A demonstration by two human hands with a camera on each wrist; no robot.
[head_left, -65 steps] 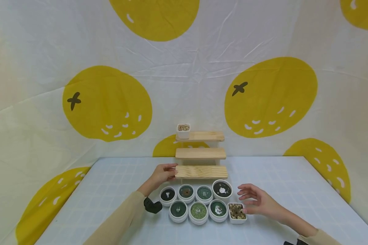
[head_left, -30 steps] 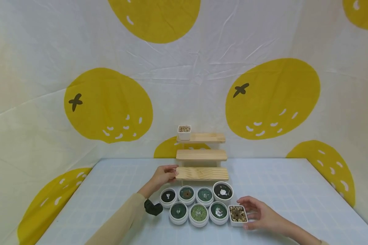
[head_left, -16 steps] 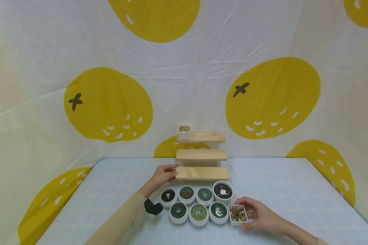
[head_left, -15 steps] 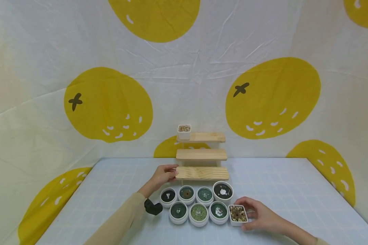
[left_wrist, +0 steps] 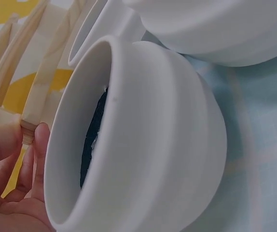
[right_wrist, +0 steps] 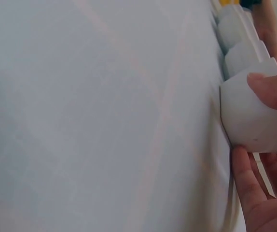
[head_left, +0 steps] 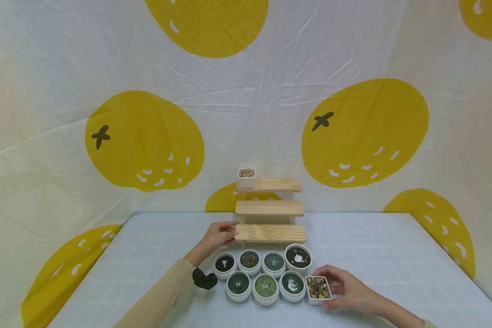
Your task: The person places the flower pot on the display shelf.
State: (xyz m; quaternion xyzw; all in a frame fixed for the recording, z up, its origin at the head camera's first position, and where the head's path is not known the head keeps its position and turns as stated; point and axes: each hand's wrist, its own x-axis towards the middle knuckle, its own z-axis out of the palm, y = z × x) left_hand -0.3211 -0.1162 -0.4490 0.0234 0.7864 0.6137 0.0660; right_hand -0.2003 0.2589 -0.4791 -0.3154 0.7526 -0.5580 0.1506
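Observation:
The left hand pinches the left end of the lowest board of a three-tier wooden shelf stand; thumb and fingertips meet its corner in the left wrist view. At the right end of the front row, the right hand holds a small square white pot filled with pebbles. In the right wrist view its thumb lies on one wall of the pot and the fingers lie along another, low by the tablecloth. A second square pot with pebbles stands on the top shelf's left end.
Several round white pots with dark or green fill, among them a green-filled pot, sit in two rows before the stand. The largest round pot is at the back right. A pale blue checked tablecloth covers the table; a printed curtain hangs behind.
The right hand has come down from beside the pots to the square pot's right side, its thumb and fingers now on it. The left hand stays on the shelf board.

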